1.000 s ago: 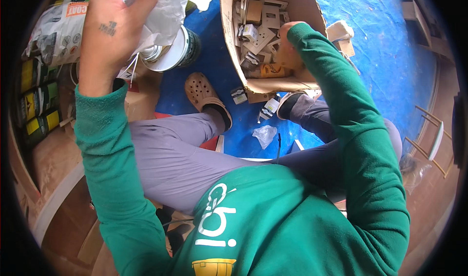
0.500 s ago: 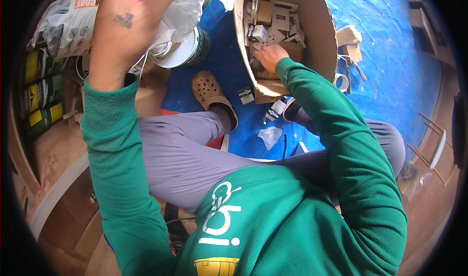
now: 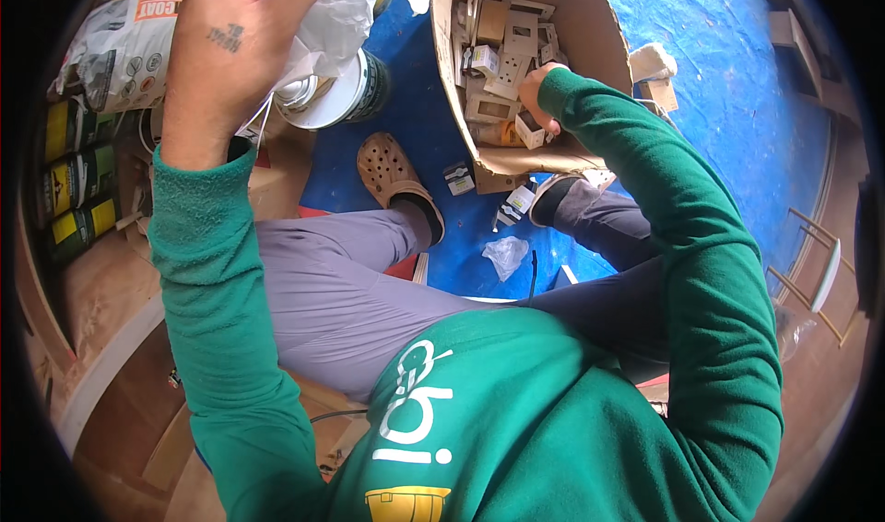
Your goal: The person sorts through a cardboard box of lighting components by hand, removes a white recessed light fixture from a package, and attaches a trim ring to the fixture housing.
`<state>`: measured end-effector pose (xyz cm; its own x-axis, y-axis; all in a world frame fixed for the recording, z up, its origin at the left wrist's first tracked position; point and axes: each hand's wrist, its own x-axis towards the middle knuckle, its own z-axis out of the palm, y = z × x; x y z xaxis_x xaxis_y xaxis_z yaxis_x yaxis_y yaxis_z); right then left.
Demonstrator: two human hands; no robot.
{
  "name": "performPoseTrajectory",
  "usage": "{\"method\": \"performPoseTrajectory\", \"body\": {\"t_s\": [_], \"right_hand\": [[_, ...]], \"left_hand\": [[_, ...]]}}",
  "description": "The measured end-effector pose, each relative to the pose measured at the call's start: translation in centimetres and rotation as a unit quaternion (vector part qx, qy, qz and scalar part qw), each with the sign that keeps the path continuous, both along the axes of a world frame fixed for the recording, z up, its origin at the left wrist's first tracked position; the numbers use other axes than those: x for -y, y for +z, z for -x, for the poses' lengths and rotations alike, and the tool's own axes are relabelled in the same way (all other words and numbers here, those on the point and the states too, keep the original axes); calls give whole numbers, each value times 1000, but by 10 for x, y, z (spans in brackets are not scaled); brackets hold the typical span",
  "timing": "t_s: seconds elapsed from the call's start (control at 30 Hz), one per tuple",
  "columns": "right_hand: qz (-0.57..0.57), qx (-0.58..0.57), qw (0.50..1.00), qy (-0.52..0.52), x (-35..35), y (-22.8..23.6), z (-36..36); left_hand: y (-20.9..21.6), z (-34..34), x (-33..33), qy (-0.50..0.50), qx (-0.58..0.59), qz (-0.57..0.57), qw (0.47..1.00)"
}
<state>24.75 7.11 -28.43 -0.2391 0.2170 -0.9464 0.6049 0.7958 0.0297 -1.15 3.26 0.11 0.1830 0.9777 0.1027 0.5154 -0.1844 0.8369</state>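
My left hand (image 3: 235,47) is at the upper left, its fingers closed on a crumpled white plastic bag (image 3: 336,24). My right hand (image 3: 537,93) reaches inside an open cardboard box (image 3: 590,38), fingers curled and pointing down. Right at those fingers is a small white carton (image 3: 529,131); whether they grip it or something hidden, I cannot make out. Beneath and beside the hand the box holds several off-white socket and switch plates (image 3: 507,75), a brown carton (image 3: 492,23) and another small white carton (image 3: 483,59).
A white-lidded bucket (image 3: 346,98) stands under the bag. Two small cartons (image 3: 458,178) and a clear plastic wrapper (image 3: 506,257) lie on the blue tarp (image 3: 728,89) near my feet. A printed sack (image 3: 120,57) and green-yellow packages (image 3: 78,167) line the left side.
My right hand has moved right and turned inward within the box, uncovering more plates and the small white carton at its fingers. My left hand still holds the bag, nearly unmoved.
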Motion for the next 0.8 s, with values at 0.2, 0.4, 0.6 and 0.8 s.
{"method": "performPoseTrajectory", "body": {"t_s": [0.2,0.4,0.6,0.8], "right_hand": [[58,-30,998,-18,9,6,23],[-78,-240,946,-205,16,-39,50],[-58,-200,959,-191,17,-53,60],[179,-153,820,-522,-10,7,10]], "left_hand": [[-12,1,4,14,-42,-69,997],[-15,13,-7,-6,29,-13,999],[-13,7,-3,17,-37,-41,998],[-11,6,3,10,-32,-70,997]]}}
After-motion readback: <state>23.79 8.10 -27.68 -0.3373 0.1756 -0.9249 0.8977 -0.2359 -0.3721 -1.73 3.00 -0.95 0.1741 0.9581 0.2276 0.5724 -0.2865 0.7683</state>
